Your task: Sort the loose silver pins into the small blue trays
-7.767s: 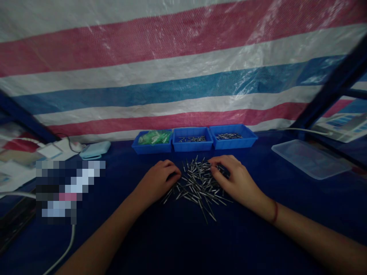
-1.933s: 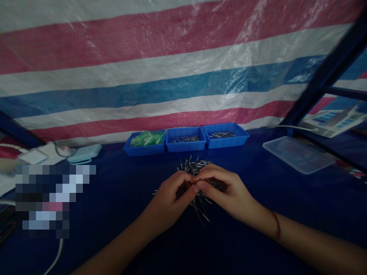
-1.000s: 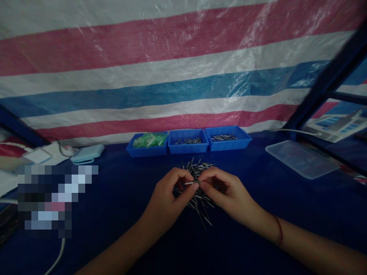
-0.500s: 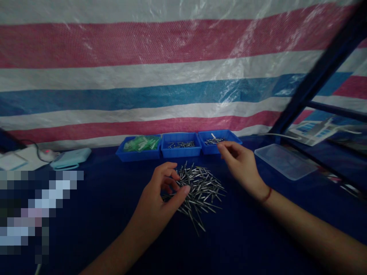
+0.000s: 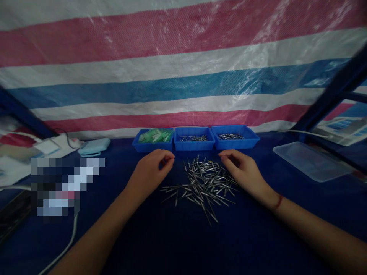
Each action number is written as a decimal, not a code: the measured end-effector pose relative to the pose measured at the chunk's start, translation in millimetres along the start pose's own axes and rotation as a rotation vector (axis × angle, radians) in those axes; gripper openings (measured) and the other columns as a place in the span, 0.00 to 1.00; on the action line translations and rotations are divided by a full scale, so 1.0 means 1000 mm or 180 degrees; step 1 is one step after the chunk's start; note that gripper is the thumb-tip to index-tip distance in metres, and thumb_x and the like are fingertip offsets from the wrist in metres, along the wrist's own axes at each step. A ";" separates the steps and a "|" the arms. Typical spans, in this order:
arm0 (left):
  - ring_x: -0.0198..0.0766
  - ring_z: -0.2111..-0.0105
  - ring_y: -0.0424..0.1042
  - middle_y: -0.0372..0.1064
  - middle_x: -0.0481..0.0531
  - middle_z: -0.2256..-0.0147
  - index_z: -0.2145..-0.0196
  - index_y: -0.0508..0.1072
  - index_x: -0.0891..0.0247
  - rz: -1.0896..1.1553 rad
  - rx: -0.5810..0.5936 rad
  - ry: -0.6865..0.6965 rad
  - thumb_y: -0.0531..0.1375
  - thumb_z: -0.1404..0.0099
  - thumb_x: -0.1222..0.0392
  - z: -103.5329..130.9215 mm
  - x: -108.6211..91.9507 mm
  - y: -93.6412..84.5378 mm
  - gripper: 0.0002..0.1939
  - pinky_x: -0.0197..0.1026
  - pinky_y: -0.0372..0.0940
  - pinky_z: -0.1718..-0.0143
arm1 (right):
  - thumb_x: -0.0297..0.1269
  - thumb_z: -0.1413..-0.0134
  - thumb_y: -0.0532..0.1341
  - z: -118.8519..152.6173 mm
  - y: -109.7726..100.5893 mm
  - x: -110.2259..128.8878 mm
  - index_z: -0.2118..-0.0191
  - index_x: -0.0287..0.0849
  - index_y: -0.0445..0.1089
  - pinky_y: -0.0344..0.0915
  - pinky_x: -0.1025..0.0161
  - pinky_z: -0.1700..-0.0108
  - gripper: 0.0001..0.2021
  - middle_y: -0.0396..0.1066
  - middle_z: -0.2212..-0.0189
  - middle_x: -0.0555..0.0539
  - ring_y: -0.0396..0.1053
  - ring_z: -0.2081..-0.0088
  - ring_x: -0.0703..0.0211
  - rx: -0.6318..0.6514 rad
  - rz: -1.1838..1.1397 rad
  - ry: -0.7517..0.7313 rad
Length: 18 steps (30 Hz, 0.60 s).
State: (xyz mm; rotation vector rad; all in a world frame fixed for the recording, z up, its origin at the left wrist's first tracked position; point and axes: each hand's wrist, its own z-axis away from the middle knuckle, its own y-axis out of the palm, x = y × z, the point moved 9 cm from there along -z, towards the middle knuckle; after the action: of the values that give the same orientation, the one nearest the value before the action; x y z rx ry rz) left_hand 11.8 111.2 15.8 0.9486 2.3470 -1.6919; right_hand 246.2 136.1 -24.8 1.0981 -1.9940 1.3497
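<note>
A loose pile of thin metal rivets [image 5: 205, 179] lies on the dark blue table [image 5: 149, 236]. Left of the pile, my left hand [image 5: 153, 168] is closed in a pinch, thumb against forefinger; what it holds, if anything, is too small to see. My right hand [image 5: 243, 172] is over the pile's right edge, its fingertips also pinched together, with no object distinct between them. Behind the pile stand three blue bins: the left bin [image 5: 153, 147] has green and clear packets, while the middle bin [image 5: 194, 146] and the right bin [image 5: 236, 144] contain metal pieces.
A clear plastic lid [image 5: 312, 162] lies at the right. To the left are a light blue case [image 5: 94, 146], a white cable [image 5: 73, 233] and a dark flat object [image 5: 14, 214]. Striped sheeting [image 5: 172, 91] hangs behind the bins.
My left hand has moved left off the pile and closed into a pinch. My right hand has come away from the right bin towards the pile. The whole view has shifted.
</note>
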 end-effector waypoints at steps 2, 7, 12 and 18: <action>0.36 0.68 0.69 0.69 0.49 0.67 0.64 0.71 0.62 0.0008 0.0286 0.0135 0.54 0.37 0.62 -0.002 0.006 0.008 0.07 0.39 0.62 0.63 | 0.42 0.46 0.55 0.007 0.007 0.008 0.64 0.40 0.71 0.65 0.58 0.63 0.12 0.74 0.66 0.45 0.70 0.65 0.55 0.0088 0.0023 -0.0068; 0.33 0.72 0.69 0.69 0.49 0.67 0.63 0.73 0.61 0.0342 0.1322 0.0413 0.56 0.38 0.58 0.007 -0.003 0.036 0.08 0.36 0.62 0.68 | 0.41 0.45 0.55 0.017 0.012 0.019 0.65 0.41 0.71 0.66 0.58 0.63 0.11 0.74 0.67 0.46 0.70 0.66 0.56 0.0131 -0.0075 -0.0134; 0.35 0.67 0.69 0.68 0.50 0.63 0.60 0.74 0.60 0.0322 0.1600 0.0681 0.58 0.38 0.57 0.017 -0.024 0.045 0.10 0.37 0.63 0.65 | 0.38 0.45 0.56 0.022 0.023 0.022 0.65 0.41 0.71 0.66 0.59 0.62 0.09 0.74 0.67 0.46 0.71 0.65 0.56 0.0325 -0.0302 -0.0173; 0.36 0.64 0.69 0.68 0.51 0.62 0.60 0.73 0.61 0.0236 0.1583 0.0828 0.57 0.36 0.59 0.021 -0.036 0.057 0.08 0.38 0.63 0.61 | 0.36 0.45 0.56 0.022 0.021 0.024 0.65 0.42 0.71 0.66 0.58 0.59 0.08 0.74 0.66 0.47 0.71 0.63 0.57 0.0199 -0.0222 -0.0308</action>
State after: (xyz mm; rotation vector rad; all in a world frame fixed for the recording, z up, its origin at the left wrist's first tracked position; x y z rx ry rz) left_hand 65.3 88.3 -23.8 1.3855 2.0204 -2.2981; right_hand 216.5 111.7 -26.6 1.2718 -1.9736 1.3544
